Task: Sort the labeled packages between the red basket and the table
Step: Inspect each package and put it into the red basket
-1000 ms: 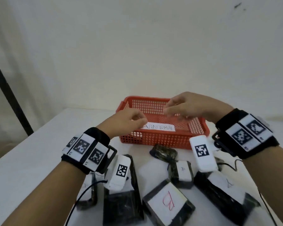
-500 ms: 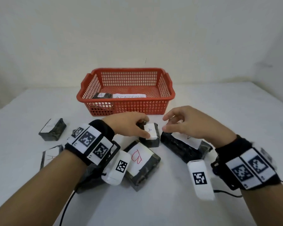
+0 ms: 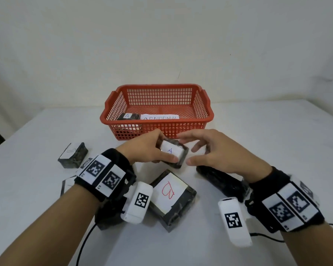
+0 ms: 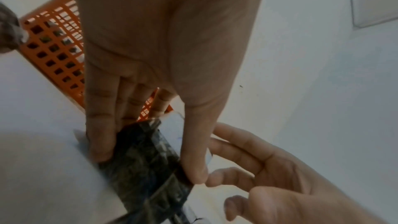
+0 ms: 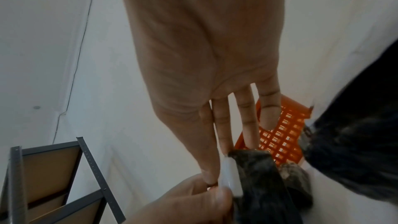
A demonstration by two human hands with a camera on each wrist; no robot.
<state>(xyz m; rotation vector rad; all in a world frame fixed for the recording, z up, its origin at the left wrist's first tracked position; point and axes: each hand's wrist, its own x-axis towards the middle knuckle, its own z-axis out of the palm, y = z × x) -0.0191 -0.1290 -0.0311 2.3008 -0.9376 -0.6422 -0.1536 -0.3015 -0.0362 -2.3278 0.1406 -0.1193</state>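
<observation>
White table [image 3: 37, 217]: left hand [image 3: 142, 148] grips A package [image 3: 172, 153], right hand [image 3: 217, 150] spread beside; B package [image 3: 171, 196] below.

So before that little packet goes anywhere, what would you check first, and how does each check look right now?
1. Left hand grips the small A package: ok.
2. Label readable, "A": ok.
3. Right hand holding it too: not ok, its fingers are spread beside it.
4. Room in the red basket: ok, one A package in basket in its left corner.
5. Path to the basket free: ok.
6. Whether A belongs in the basket: cannot tell.
</observation>
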